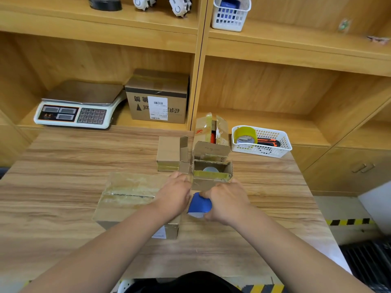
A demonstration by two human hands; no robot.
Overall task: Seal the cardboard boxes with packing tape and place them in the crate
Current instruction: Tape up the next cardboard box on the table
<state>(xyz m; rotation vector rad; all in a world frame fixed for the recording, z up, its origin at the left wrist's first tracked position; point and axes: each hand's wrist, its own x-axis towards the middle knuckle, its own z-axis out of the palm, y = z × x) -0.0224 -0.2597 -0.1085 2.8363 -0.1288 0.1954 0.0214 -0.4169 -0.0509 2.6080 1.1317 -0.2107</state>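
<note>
Open box [211, 180] sits mid-table [63, 166], top flaps up, yellowish tape across its front wall. A pale round disc [210, 169] lies inside it, partly hidden by the wall.

Right hand [226, 201] is just in front of the open box, fingers curled round a blue roll [200, 205] of tape, with the roll touching or nearly touching the box front. Left hand [173, 195] is at the open box's front-left corner, back of the hand up. Its fingertips are at the corner flap, but I cannot tell whether they grip or only touch.

Big box [127, 197] is left of the open box, top seam taped with clear tape, and the left wrist lies over it. Small box [169, 154] is behind-left of the open box, closed, with a tape strip on its front.

Tall box [203, 127] is directly behind the open box, flaps up, with an orange item [212, 138] inside.

Basket [275, 149] is behind-right of the open box, white, holding a yellow roll [245, 134] and an orange-black cutter [269, 142].

Scale [78, 106] and labelled box [157, 98] are on the shelf far behind-left of the open box.
</note>
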